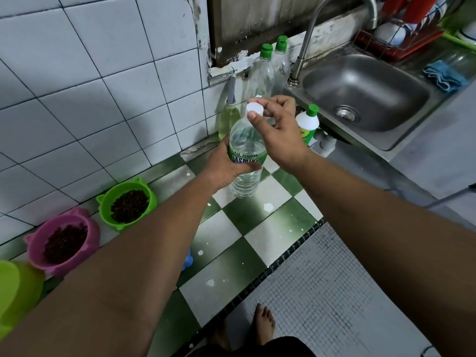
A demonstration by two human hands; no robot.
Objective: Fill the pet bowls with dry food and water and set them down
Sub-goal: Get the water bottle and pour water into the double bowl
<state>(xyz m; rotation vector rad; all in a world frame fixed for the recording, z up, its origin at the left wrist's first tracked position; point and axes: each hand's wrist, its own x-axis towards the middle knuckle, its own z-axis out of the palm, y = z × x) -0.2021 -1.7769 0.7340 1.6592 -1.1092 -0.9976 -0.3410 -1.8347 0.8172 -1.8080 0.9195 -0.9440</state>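
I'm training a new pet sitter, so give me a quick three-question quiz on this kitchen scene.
1. True or false: the green bowl and pink bowl both hold dry food.
2. Which hand grips the white cap of the water bottle?
A. left
B. right
3. Fill in: the left hand holds the bottle around its green ____.

Key:
1. True.
2. B, the right hand.
3. Label.

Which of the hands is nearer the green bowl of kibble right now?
Left. The left hand grips the water bottle just right of the green bowl; the right hand is farther, at the cap.
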